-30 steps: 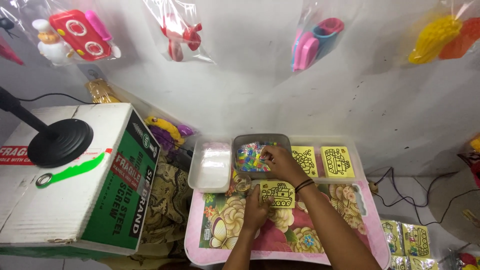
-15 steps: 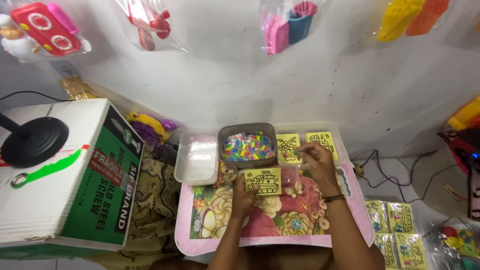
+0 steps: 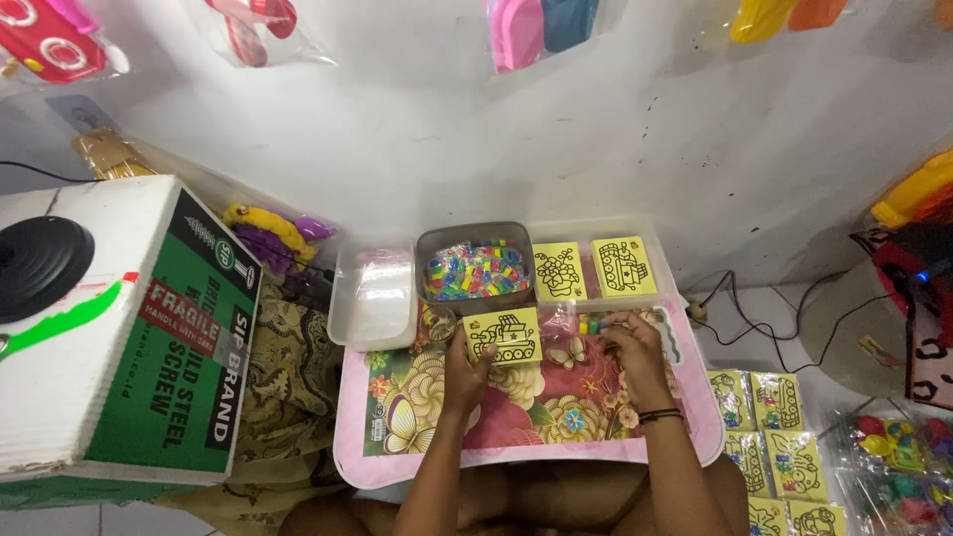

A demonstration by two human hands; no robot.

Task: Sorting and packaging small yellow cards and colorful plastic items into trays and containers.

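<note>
1. One head view: left hand (image 3: 465, 369) pinches a yellow picture card (image 3: 504, 335) by its lower edge, upright over the floral tray (image 3: 417, 437).
2. Right hand (image 3: 630, 349) has fingers closed on small coloured beads, just beside a clear bag (image 3: 562, 320).
3. Card looks light, thin and bendable; best held by its edges.
4. Grey bead tub (image 3: 475, 266) sits behind.

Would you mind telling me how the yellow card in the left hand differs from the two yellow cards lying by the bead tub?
The held card stands lifted off the floral tray, pinched by the left hand; the two cards lie flat in a clear container beside the bead tub. The held card shows a boat-like outline; the other drawings differ. All are yellow with black line art.
</note>
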